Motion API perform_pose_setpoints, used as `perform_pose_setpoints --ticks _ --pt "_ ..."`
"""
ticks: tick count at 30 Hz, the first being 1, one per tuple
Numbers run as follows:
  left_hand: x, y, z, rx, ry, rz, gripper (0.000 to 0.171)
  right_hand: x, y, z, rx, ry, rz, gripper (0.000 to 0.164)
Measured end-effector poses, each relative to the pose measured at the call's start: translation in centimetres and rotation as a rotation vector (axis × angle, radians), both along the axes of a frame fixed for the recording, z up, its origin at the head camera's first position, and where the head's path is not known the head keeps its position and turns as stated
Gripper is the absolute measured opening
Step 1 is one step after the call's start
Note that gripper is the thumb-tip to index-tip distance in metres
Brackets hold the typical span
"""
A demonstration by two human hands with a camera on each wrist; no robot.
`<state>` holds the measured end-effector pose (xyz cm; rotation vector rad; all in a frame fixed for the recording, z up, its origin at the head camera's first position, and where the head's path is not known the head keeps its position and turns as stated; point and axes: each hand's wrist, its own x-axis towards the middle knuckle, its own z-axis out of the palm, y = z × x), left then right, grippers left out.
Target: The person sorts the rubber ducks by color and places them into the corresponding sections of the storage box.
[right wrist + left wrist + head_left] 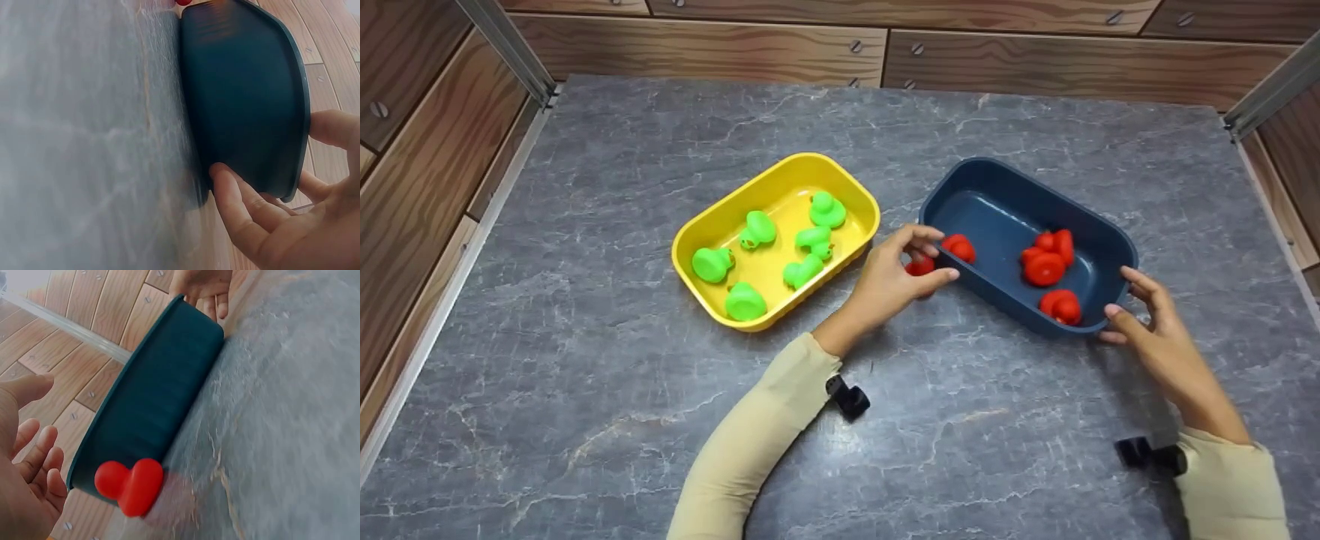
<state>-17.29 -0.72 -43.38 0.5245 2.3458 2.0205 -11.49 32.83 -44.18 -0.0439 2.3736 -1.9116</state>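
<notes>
My left hand (889, 274) hovers beside the left end of a dark blue tub (1020, 311), fingers and thumb apart with nothing between them. Beneath it a red rubber duck (138, 486) sits on the tabletop, just outside the tub's wall; in the head view the hand partly hides this duck. My right hand (1162, 349) holds the tub's near right corner. In the right wrist view its thumb is at the rim and its fingertips (222, 171) lie against the outer wall. Inside the tub are several red ducks (1044, 268), most of them toward the right end.
Left of the blue tub stands a yellow tub (712, 315) holding several green ducks (746, 301). Both tubs are on a grey marbled tabletop (607, 390). Wood-patterned panels (697, 49) border it at the back and sides.
</notes>
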Motion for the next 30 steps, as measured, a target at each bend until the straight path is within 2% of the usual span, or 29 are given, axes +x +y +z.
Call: perform_pose_setpoints --ticks 3,9,17,25,30 --pt "0.0 -0.5 -0.3 -0.012 -0.002 0.012 0.045 0.0 0.0 0.0 0.023 -0.005 0.008 0.056" --pt "0.0 -1.3 -0.7 -0.067 0.012 0.034 0.043 0.0 0.0 0.0 0.001 -0.002 0.005 0.054" --pt "-0.1 -1.7 -1.3 -0.216 -0.051 0.013 0.046 0.0 0.0 -0.1 -0.008 0.004 0.004 0.054" --pt "-0.3 -1.8 -1.7 -0.290 -0.077 0.010 0.048 0.0 0.0 -0.1 -0.032 0.031 0.000 0.052" --pt "-0.5 -1.7 -1.8 -0.341 -0.095 0.003 0.051 0.0 0.0 -0.1 -0.031 0.018 0.003 0.053"
